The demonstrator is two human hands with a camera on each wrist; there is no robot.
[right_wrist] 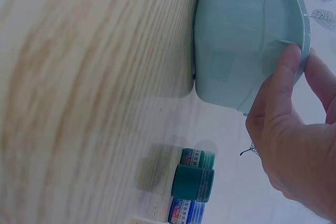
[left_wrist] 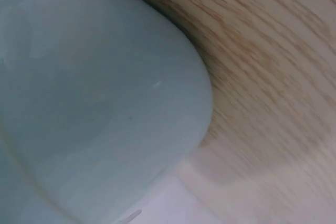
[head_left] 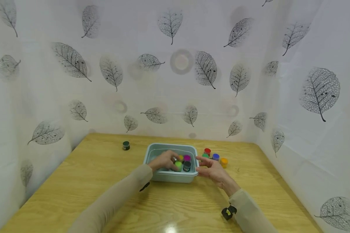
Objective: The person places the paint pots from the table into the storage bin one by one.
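Observation:
A pale blue plastic basin stands on the table with several small paint jars inside, among them a light green jar, a purple one and a dark one. My left hand reaches into the basin from the left, its bent fingers at the light green jar; whether they grip it is hidden. The left wrist view shows only the basin's outer wall and the wood. With thumb and fingers on either side of the rim, my right hand pinches the basin's right end.
Right of the basin stand several jars with red, green, blue and orange lids. One dark jar sits apart at the back left. A leaf-print curtain surrounds the wooden table.

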